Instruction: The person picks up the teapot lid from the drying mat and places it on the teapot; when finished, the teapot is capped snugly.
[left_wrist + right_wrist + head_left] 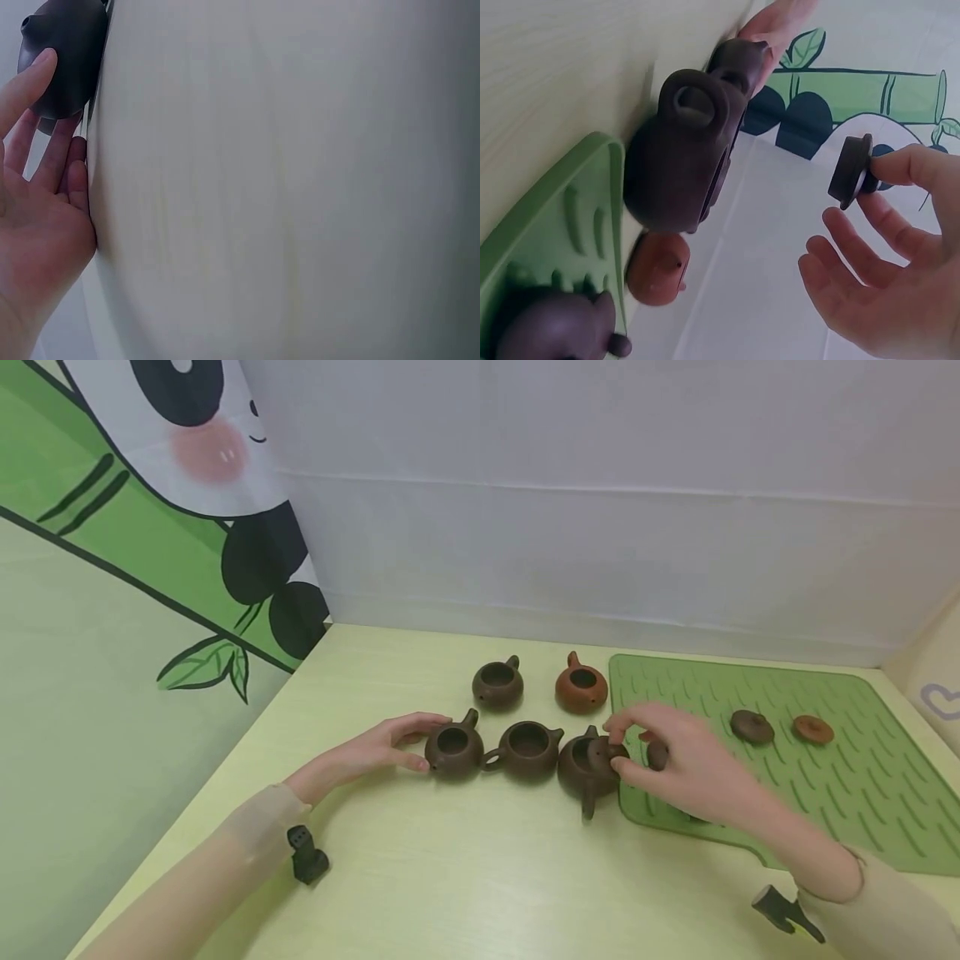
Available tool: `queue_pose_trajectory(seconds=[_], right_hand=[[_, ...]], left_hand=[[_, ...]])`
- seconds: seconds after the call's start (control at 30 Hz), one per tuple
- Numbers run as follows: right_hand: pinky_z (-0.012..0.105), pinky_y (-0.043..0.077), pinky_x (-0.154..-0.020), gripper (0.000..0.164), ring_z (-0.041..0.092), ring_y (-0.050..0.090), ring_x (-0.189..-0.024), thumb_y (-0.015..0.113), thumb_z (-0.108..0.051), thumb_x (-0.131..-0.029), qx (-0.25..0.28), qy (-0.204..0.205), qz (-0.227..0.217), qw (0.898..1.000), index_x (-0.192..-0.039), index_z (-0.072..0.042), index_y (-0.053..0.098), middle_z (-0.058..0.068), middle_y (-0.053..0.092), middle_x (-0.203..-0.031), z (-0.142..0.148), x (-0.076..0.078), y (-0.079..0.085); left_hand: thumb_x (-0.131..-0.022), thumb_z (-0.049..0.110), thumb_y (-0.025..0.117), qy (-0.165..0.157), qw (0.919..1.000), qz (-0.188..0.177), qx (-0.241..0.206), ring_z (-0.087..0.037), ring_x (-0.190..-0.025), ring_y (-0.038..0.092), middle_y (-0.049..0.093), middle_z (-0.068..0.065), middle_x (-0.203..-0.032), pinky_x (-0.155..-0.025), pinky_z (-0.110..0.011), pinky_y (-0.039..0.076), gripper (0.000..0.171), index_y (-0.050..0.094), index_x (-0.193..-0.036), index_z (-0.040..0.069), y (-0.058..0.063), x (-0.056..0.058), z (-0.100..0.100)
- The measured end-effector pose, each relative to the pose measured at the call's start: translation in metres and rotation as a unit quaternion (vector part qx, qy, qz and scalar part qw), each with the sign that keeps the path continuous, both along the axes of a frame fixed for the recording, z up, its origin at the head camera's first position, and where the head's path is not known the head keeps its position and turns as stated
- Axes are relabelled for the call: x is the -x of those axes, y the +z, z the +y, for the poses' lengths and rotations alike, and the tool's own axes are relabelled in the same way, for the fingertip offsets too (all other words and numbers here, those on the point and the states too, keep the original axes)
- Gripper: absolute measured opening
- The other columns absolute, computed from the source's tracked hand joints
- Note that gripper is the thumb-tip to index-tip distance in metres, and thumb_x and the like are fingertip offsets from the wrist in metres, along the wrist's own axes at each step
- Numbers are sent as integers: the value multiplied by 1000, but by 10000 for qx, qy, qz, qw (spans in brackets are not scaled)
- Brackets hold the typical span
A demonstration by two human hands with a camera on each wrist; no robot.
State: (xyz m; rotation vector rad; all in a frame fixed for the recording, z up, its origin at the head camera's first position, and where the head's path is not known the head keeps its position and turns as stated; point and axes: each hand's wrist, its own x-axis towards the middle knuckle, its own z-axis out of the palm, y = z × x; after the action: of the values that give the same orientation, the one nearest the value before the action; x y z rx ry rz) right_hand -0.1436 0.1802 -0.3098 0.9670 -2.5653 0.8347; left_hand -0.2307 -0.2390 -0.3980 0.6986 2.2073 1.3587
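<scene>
My right hand [693, 764] pinches a dark brown teapot lid [847, 172] by its knob. In the head view the lid overlaps the opening of a dark lidless teapot [576, 768], whose handle points toward me. My left hand [382, 747] holds the left side of another dark lidless teapot [453, 752], thumb in front and fingers behind; in the left wrist view the thumb lies on this teapot's body [75, 60]. Between these two stands a third dark teapot [528, 752], its spout to the right.
Behind the row stand a small dark teapot [498, 685] and a reddish-brown one [581, 687], both lidless. On the green mat [825, 802] at right lie a dark lid [752, 727] and a reddish lid [813, 729]. Other dark pieces there are partly hidden by my right hand.
</scene>
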Motion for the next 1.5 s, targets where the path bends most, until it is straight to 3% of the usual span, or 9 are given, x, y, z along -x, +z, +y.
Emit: queue_pose_trajectory(seconds=[0.13, 0.43, 0.87, 1.2, 1.37, 1.5], right_hand=[[27, 54, -80, 24, 2, 58, -96, 77, -11, -81, 32, 16, -130, 9999, -96, -24, 63, -15, 67, -100, -15, 6, -1], [36, 52, -86, 18, 9, 60, -100, 81, -19, -81, 93, 268, -344, 9990, -92, -25, 67, -12, 65, -101, -50, 21, -5], [38, 50, -95, 13, 11, 61, -105, 80, -20, -83, 560, 459, -888, 9934, -91, -24, 71, -9, 67, -103, -91, 40, -6], [41, 51, -92, 11, 15, 62, -105, 80, -21, -83, 656, 193, -918, 9934, -92, -23, 73, -7, 69, -102, -117, 48, -10], [38, 49, -97, 10, 18, 61, -108, 80, -22, -83, 591, 46, -872, 9944, -91, -23, 74, -7, 68, -102, -129, 51, -14], [38, 49, -95, 11, 19, 59, -105, 80, -22, -83, 595, 28, -918, 9940, -92, -22, 75, -6, 68, -101, -136, 52, -15]], left_hand=[[-86, 15, 76, 5, 10000, -20, -10, -26, -143, 40, 48, -5, -151, -119, -40, 30, 71, 44, -148, 21, 1, 0, 0], [-85, 16, 77, 41, 10000, -48, 3, -27, -145, 38, 47, -5, -152, -122, -51, 23, 71, 44, -148, 20, 3, -1, 0], [-85, 17, 77, 47, 10000, -40, 39, -27, -145, 38, 47, -5, -153, -122, -53, 22, 72, 44, -149, 21, 3, -2, -1], [-87, 19, 76, -4, 9999, -97, 43, -28, -145, 38, 45, -5, -154, -121, -54, 24, 71, 42, -150, 22, 4, -1, -1], [-87, 21, 76, -93, 9995, 110, 277, -27, -143, 41, 47, -4, -152, -119, -54, 29, 70, 43, -149, 24, 8, 0, -1], [-85, 23, 78, -212, 9963, 502, 670, -28, -141, 44, 49, -1, -151, -117, -59, 29, 70, 45, -147, 26, 13, 3, 0]])
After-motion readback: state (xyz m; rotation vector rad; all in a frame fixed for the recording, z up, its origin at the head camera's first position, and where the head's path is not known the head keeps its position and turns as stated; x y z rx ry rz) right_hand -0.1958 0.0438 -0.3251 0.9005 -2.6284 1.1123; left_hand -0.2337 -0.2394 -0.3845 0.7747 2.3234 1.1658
